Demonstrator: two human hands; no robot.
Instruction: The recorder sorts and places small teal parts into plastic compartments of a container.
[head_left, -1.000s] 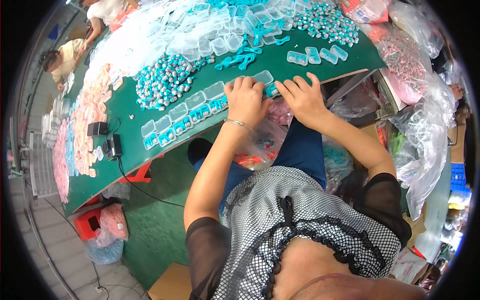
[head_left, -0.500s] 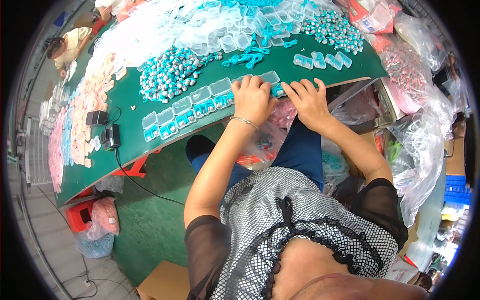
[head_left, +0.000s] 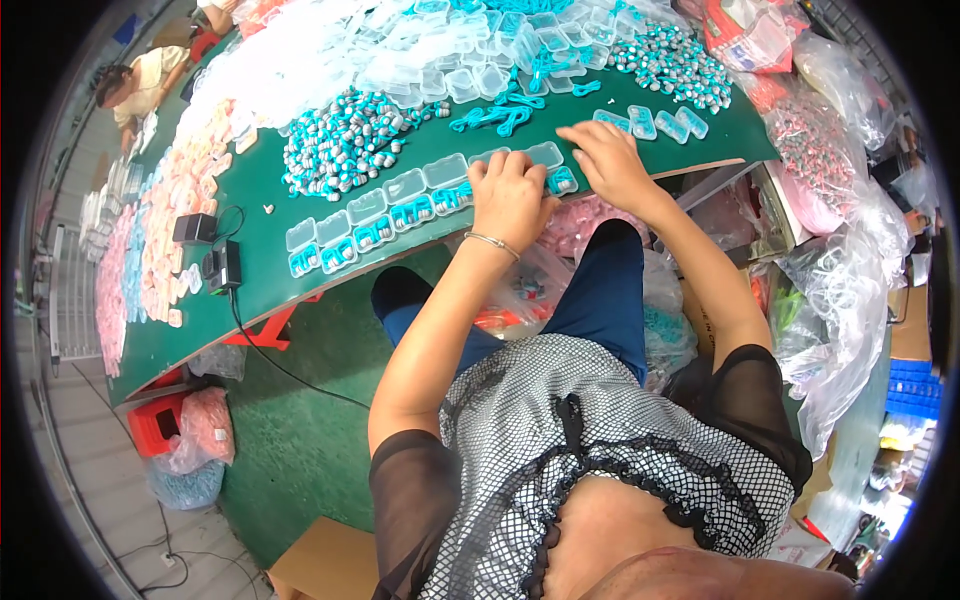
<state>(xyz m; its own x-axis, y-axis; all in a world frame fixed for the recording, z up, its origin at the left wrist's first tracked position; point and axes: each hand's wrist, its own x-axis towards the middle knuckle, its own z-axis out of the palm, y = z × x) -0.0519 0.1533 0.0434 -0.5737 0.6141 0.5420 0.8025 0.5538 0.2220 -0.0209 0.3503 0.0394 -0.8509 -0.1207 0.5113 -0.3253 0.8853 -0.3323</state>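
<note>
A row of small clear plastic cases with raised lids [head_left: 405, 185] runs along the table's near edge, with turquoise cords and grey-and-turquoise earplugs [head_left: 411, 211] inside them. My left hand [head_left: 510, 200] is bent over cases near the row's right end, fingers at the lids and thumb toward the near side. It hides the case under it. Just right of it, the end case [head_left: 562, 181] stands with its lid up. Beyond that case, my right hand [head_left: 612, 165] hovers with its fingers stretched out, holding nothing visible.
Closed filled cases [head_left: 641, 123] lie at the right. Behind the row are a heap of earplugs [head_left: 340, 145], turquoise cords [head_left: 495, 120] and a large pile of clear cases [head_left: 450, 60]. Black adapters [head_left: 221, 268] stand left on the green table [head_left: 255, 235]. Another person [head_left: 145, 85] sits far left.
My right hand has lifted off the end case and moved up and slightly right, its fingers straightening. My left hand has stayed nearly in place on the row.
</note>
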